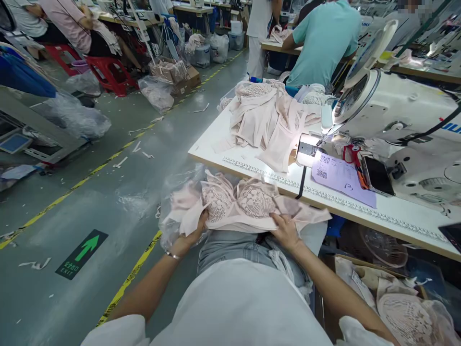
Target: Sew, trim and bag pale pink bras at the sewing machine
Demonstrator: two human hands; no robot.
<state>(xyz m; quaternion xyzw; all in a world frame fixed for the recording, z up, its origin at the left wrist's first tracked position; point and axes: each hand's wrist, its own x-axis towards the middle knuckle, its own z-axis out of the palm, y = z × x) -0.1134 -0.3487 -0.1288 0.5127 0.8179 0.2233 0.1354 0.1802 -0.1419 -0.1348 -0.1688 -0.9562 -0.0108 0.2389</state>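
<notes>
A stack of pale pink lace bras (241, 204) rests on my lap, just below the edge of the white sewing table (360, 204). My left hand (192, 233) grips the stack's left end, fingers curled under the fabric. My right hand (286, 230) holds the right underside of the same stack, fingers closed on the cloth. A clear plastic bag (173, 202) lies crumpled beneath and to the left of the stack.
More pink bra pieces (268, 122) are heaped on the table beside a white sewing machine (396, 110). A lilac paper slip (340, 178), red scissors (351, 154) and a phone (376, 175) lie nearby. A person in a teal shirt (324, 41) sits ahead. A box of lace pieces (403, 302) stands at lower right.
</notes>
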